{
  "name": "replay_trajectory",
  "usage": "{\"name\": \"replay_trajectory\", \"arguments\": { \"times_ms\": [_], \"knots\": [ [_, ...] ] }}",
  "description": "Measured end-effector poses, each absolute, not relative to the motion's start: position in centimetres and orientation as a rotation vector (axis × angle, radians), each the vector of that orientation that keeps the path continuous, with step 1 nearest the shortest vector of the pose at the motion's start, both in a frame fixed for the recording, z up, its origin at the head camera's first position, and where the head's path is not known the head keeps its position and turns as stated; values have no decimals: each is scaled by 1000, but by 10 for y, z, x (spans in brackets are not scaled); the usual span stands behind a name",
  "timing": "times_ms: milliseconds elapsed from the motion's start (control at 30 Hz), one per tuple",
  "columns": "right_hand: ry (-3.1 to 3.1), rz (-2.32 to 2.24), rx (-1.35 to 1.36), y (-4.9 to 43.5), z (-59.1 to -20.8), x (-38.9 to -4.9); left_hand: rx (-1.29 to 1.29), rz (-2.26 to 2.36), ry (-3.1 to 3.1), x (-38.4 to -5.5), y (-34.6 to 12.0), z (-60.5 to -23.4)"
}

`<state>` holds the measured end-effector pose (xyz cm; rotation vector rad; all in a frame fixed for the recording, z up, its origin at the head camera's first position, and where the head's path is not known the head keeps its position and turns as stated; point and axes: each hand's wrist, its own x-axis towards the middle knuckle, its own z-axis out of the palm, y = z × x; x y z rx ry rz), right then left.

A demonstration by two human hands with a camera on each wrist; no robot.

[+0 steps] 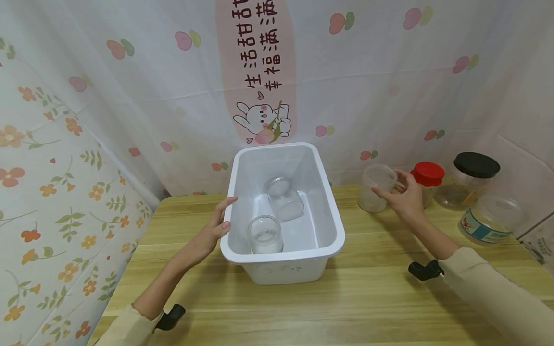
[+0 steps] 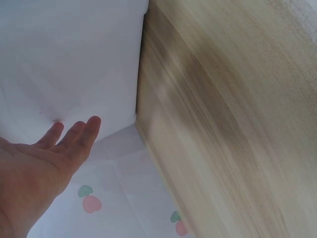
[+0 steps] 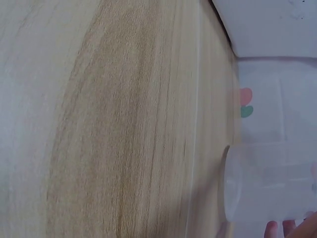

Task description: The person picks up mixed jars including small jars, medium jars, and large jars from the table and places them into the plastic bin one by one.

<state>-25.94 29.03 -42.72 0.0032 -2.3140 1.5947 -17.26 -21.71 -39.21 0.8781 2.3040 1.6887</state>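
Observation:
A clear plastic jar [image 1: 371, 194] with no lid stands at the back right of the wooden table. My right hand [image 1: 404, 196] grips it from the right, thumb on the near side; fingertips show at the jar's side in the right wrist view. My left hand [image 1: 215, 223] rests against the left side of a white plastic tub [image 1: 335, 238], its fingers fairly straight along the wall. Inside the tub, one clear jar [image 1: 285, 199] lies on its side. Another glass jar [image 1: 265, 235] stands near the tub's front left corner.
Right of my right hand stand a jar with a red lid [image 1: 428, 175], a large jar with a black lid [image 1: 469, 178] and a clear jar with a blue label [image 1: 489, 223]. A printed curtain [image 1: 368, 96] hangs behind the wooden table [image 1: 303, 307].

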Motion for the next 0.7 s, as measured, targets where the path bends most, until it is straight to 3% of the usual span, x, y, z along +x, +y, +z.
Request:
{"name": "replay_trajectory", "arguments": {
  "times_ms": [700],
  "knots": [
    [-2374, 1525, 46, 287, -407, -248, 884, 1713, 2292, -172, -216, -391]
  ]
}}
